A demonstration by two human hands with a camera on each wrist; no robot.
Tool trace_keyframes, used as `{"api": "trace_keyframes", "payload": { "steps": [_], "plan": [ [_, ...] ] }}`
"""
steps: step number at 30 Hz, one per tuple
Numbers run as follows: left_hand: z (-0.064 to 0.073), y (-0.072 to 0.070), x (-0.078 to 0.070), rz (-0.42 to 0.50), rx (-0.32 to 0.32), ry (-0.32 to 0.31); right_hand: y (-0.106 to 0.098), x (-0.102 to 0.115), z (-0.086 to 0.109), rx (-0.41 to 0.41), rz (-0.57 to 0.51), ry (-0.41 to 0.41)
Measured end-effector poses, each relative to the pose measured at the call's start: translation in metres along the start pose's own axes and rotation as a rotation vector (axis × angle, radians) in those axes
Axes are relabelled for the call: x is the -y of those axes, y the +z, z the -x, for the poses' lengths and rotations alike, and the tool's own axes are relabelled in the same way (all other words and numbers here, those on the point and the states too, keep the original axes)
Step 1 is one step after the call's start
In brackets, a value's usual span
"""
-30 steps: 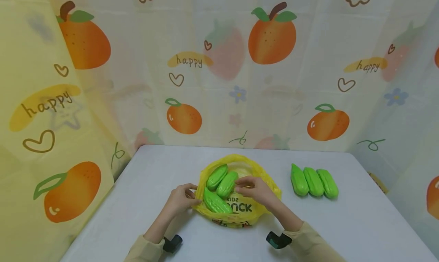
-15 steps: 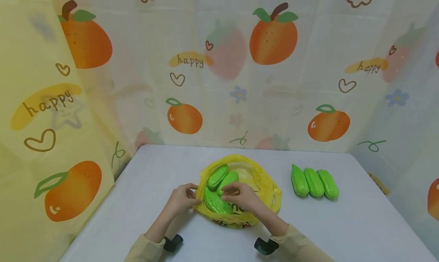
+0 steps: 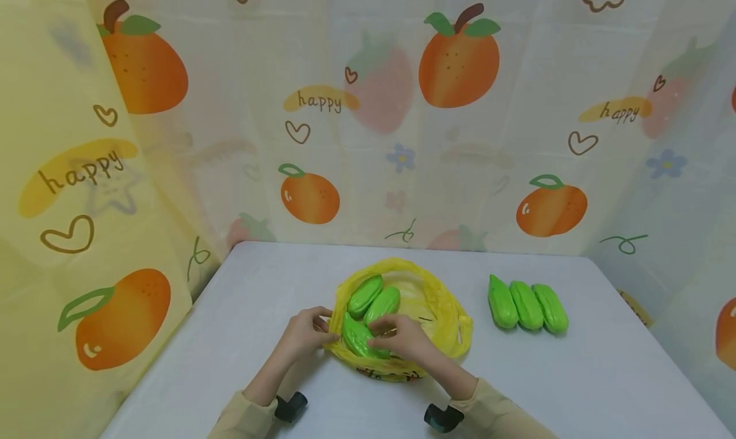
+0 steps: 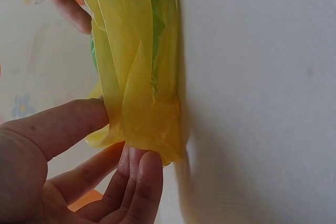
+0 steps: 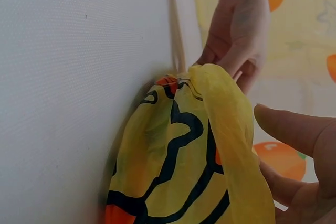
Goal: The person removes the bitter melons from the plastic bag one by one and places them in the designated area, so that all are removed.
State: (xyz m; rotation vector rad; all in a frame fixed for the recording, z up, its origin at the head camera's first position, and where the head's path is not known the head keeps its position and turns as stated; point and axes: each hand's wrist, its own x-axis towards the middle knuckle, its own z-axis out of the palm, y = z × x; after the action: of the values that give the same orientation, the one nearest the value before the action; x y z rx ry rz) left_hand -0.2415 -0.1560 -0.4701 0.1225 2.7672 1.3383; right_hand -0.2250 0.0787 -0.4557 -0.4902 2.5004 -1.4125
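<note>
A yellow plastic bag (image 3: 455, 333) lies with its mouth spread wide, and three glossy green bitter melons show inside: a ridged one in front (image 3: 354, 338), another at the back left (image 3: 365, 296) and a third beside it (image 3: 384, 302). My left hand (image 3: 307, 330) pinches the bag's left side; in the left wrist view its thumb and fingers (image 4: 145, 182) meet the yellow film. Over the front melon hovers my right hand (image 3: 402, 337), thumb and fingers apart, covering part of it. The right wrist view has the right thumb (image 5: 289, 129) beside the bag's printed wall (image 5: 173, 150).
Right of the bag, three more bitter melons (image 3: 529, 305) lie side by side on the white table (image 3: 581, 375). Fruit-printed curtains (image 3: 368, 190) stand behind the table and along both sides. Dark wrist cameras (image 3: 443, 418) sit by both sleeves.
My right hand has come left and toward me, from the bag's right part to over the front melon. The left hand has stayed on the bag's left side.
</note>
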Motion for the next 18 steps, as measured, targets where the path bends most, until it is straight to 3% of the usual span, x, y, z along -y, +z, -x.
{"api": "trace_keyframes", "payload": {
  "steps": [18],
  "plan": [
    [-0.0008,-0.0003,0.0017,-0.006,0.002,0.001,0.0074,0.0012,-0.0013,0.003,0.019,0.003]
  ]
}}
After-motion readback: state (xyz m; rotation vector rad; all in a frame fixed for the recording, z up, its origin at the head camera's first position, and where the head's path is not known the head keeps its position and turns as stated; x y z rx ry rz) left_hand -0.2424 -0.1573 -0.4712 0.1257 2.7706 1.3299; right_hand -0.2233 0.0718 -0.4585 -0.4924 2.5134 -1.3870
